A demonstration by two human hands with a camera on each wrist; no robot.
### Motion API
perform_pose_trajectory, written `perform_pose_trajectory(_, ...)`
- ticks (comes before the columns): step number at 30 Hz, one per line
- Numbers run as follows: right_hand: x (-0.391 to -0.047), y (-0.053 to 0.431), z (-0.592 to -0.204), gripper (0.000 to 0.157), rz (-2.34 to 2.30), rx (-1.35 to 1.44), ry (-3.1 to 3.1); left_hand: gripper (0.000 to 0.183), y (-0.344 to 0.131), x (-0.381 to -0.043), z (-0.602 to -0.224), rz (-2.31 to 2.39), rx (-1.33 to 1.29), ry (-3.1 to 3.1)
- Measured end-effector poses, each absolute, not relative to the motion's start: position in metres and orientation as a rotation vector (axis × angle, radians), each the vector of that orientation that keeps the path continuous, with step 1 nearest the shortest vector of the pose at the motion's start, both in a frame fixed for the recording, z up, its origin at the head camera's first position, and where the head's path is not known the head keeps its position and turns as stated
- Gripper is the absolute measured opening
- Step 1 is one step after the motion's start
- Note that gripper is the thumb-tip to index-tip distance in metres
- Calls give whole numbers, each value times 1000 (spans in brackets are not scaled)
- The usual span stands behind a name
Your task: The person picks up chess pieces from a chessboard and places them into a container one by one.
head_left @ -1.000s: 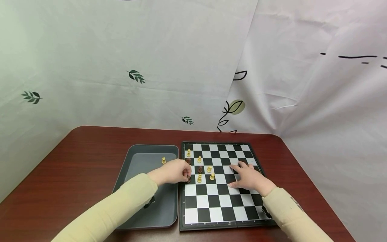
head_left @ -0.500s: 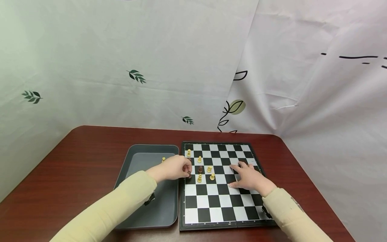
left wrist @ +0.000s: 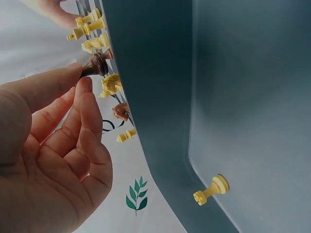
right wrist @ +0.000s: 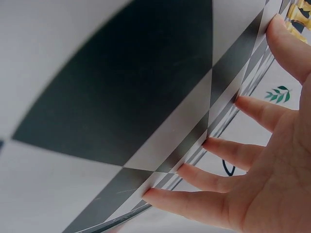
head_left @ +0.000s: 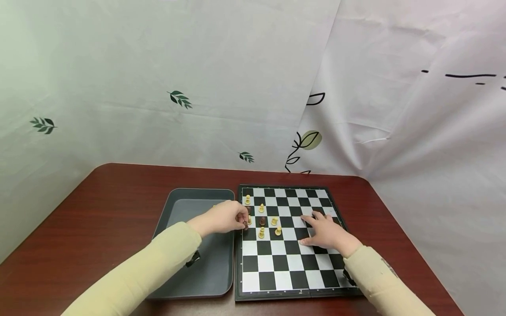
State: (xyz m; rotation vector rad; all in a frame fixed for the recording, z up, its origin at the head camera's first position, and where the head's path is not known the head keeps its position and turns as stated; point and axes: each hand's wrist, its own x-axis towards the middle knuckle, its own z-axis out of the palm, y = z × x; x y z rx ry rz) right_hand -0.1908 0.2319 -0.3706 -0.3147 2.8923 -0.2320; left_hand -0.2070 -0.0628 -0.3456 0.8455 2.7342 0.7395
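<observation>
White cloth [head_left: 197, 52] hangs at the back; I can't tell if it is 1 sheet or 2. In front of it is 1 red-brown table [head_left: 99, 219]. On the table lie 1 check board [head_left: 281, 279] and, just beside it on the left, 1 grey tray [head_left: 213, 267].

2 hands are out. The left hand [head_left: 219, 217] reaches across the tray and pinches 1 brown piece [left wrist: 97, 67] with its thumb and fingertips. That piece is at the left edge of the board, just beside a yellow horse [left wrist: 112, 83]. I can't tell if its foot touches the board. The right hand [head_left: 326, 230] has its fingers spread wide, tips down on the board, with no piece in them.

My guess is that the step now is putting the brown piece in its spot, but it could be a lift off. Next, I think, the left hand needs to hold it straight, set it flat in 1 square and let go softly. A slip sideways could knock the horse.

I count 10 pieces: 7 yellow and 3 brown. 6 yellow ones are on the board; the other, a castle [left wrist: 214, 187], is in the tray. Besides the pinched 1, the board has a brown horse [left wrist: 121, 111] and a small brown one [head_left: 262, 221].
</observation>
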Motion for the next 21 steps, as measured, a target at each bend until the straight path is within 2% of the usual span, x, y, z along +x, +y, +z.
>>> perform_pose_trajectory(5,-190,233,-371,73,-245,-328,2888,14,-66,-208,-348,728,858,2742)
perform_pose_trajectory(21,-190,233,-371,73,-255,-335,2886,6,-81,-212,-347,744,837,2760)
